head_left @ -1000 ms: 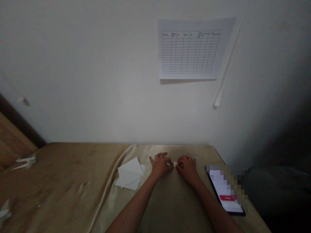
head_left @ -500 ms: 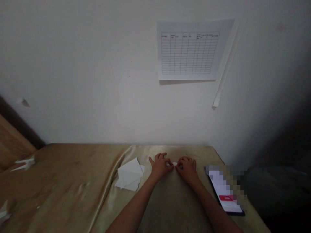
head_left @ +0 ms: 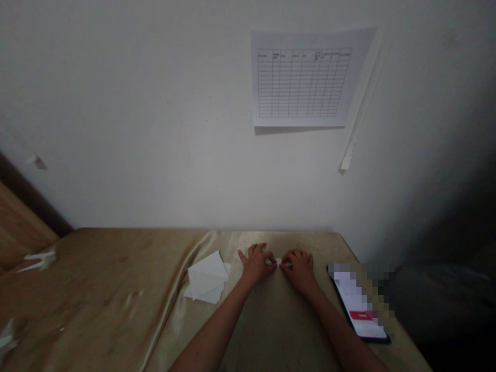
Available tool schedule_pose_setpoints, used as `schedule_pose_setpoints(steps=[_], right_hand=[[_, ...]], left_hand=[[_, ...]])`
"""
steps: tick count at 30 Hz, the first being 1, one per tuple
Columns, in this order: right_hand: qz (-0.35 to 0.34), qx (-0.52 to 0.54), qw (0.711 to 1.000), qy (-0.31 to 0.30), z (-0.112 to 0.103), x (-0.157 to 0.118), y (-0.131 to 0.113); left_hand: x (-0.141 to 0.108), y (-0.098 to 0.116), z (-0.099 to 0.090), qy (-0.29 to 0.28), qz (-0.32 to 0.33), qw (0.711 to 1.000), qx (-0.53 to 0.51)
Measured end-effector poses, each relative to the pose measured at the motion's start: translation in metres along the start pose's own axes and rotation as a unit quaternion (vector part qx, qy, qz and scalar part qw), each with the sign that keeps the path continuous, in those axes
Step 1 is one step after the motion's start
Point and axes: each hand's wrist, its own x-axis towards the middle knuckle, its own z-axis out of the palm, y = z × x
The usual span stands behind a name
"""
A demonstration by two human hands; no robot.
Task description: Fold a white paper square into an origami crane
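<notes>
Between my fingertips is a small piece of white paper (head_left: 278, 262), mostly covered by the fingers, so its shape is hard to make out. My left hand (head_left: 256, 263) pinches its left side between thumb and forefinger, the other fingers raised and spread. From the other side, my right hand (head_left: 299, 266) pinches it too, with the rest of its fingers curled. Both hands rest low over the gold cloth (head_left: 271, 330). Left of my left forearm lies a loose stack of white paper squares (head_left: 207, 278).
On the right edge lies a phone (head_left: 358, 305) with a lit screen, partly pixelated. Folded white paper pieces (head_left: 41, 260) lie at the far left, another (head_left: 6, 338) nearer. A printed table sheet (head_left: 304, 82) hangs on the wall (head_left: 135, 129) behind.
Both hands stay in nearly the same place, still pinching the small paper. Slightly more of the paper's white shows between the fingertips. The view has shifted very slightly.
</notes>
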Motion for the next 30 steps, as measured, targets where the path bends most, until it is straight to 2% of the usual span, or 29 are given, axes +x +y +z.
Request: schedule_pose_setpoints(steps=[20,30], right_hand=[[0.006,0.027,0.997,-0.079,-0.002,0.006,0.012],[0.000,0.032,0.997,-0.066,-0.002,0.006,0.012]], left_hand=[[0.002,-0.014,-0.001,-0.045,0.016,0.999,-0.001],[-0.002,-0.014,0.001,-0.035,0.020,0.999,0.003]])
